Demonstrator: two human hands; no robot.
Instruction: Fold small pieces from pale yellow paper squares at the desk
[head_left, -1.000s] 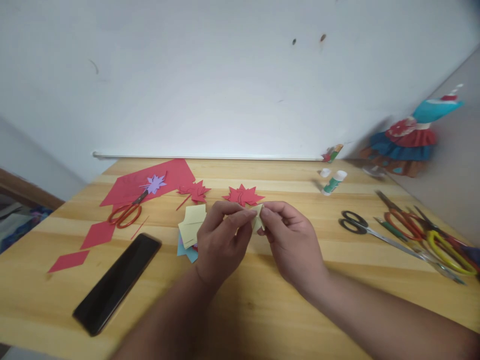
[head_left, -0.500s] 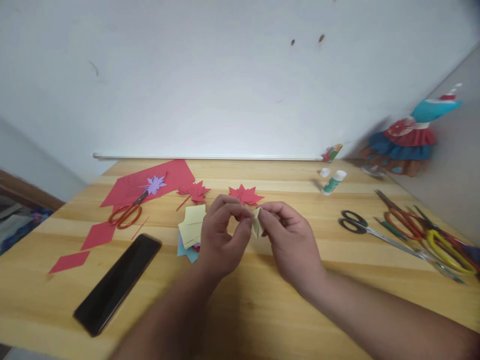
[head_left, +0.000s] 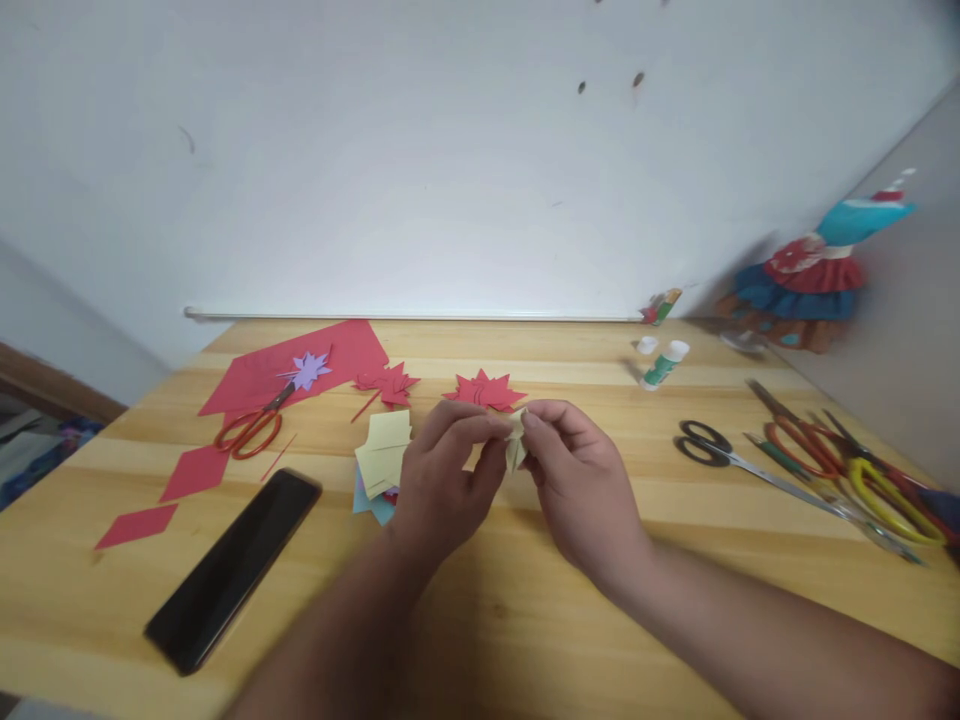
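Between my two hands is a small piece of folded pale yellow paper (head_left: 515, 452), held over the middle of the wooden table. My left hand (head_left: 454, 475) pinches its left side between thumb and forefinger. My right hand (head_left: 585, 475) grips the right side, thumb on the near face, other fingers curled behind. Part of the paper is hidden by the fingertips. Beside my left hand lies a stack of yellow paper squares (head_left: 384, 450), on top of light blue paper (head_left: 369, 503). Just beyond my hands are pointed red paper cutouts (head_left: 486, 388).
Leftward lie a black phone (head_left: 236, 570), red-handled scissors (head_left: 251, 432), a purple paper star (head_left: 309, 371), red paper sheet (head_left: 247, 370) and red paper diamonds (head_left: 195, 472). Right: a glue stick (head_left: 664, 366), black-handled scissors (head_left: 705, 443), several more tools (head_left: 892, 500) and a dress-shaped figure (head_left: 814, 265).
My left fingers have closed in on the yellow paper, the thumb now nearer the forefinger. The paper is turned slightly; my right hand stays almost in place.
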